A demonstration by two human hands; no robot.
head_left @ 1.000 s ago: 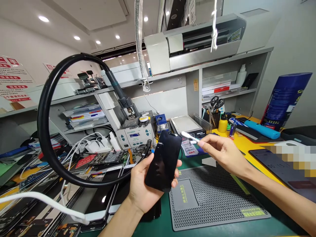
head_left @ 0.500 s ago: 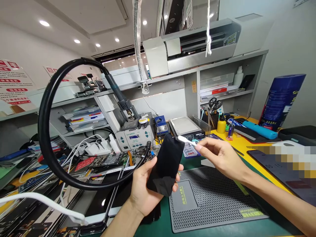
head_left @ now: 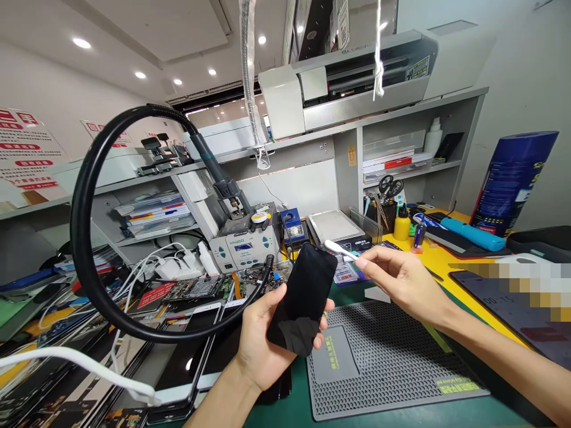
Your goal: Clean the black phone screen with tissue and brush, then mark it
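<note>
A black smartphone (head_left: 307, 285) lies tilted in my left hand (head_left: 263, 339), its dark screen facing me. The thumb presses one long edge and the fingertips wrap round the other. Between thumb and fingers, my right hand (head_left: 401, 282) pinches a cotton swab (head_left: 342, 249). The swab's white tip is just above the phone's top right corner, with what looks like a small gap. Below both hands, a grey perforated mat (head_left: 392, 356) lies on the green work surface (head_left: 298, 410).
Several phones (head_left: 187, 345) and circuit boards crowd the left side, under a looping black hose (head_left: 82, 238) from the rework station (head_left: 243, 246). At right are a phone with a timer (head_left: 504, 309), a yellow bottle (head_left: 401, 224) and a tall blue can (head_left: 513, 181).
The swab tip has shifted slightly up and away from the phone's top edge. My left hand keeps its hold, with the phone turned slightly.
</note>
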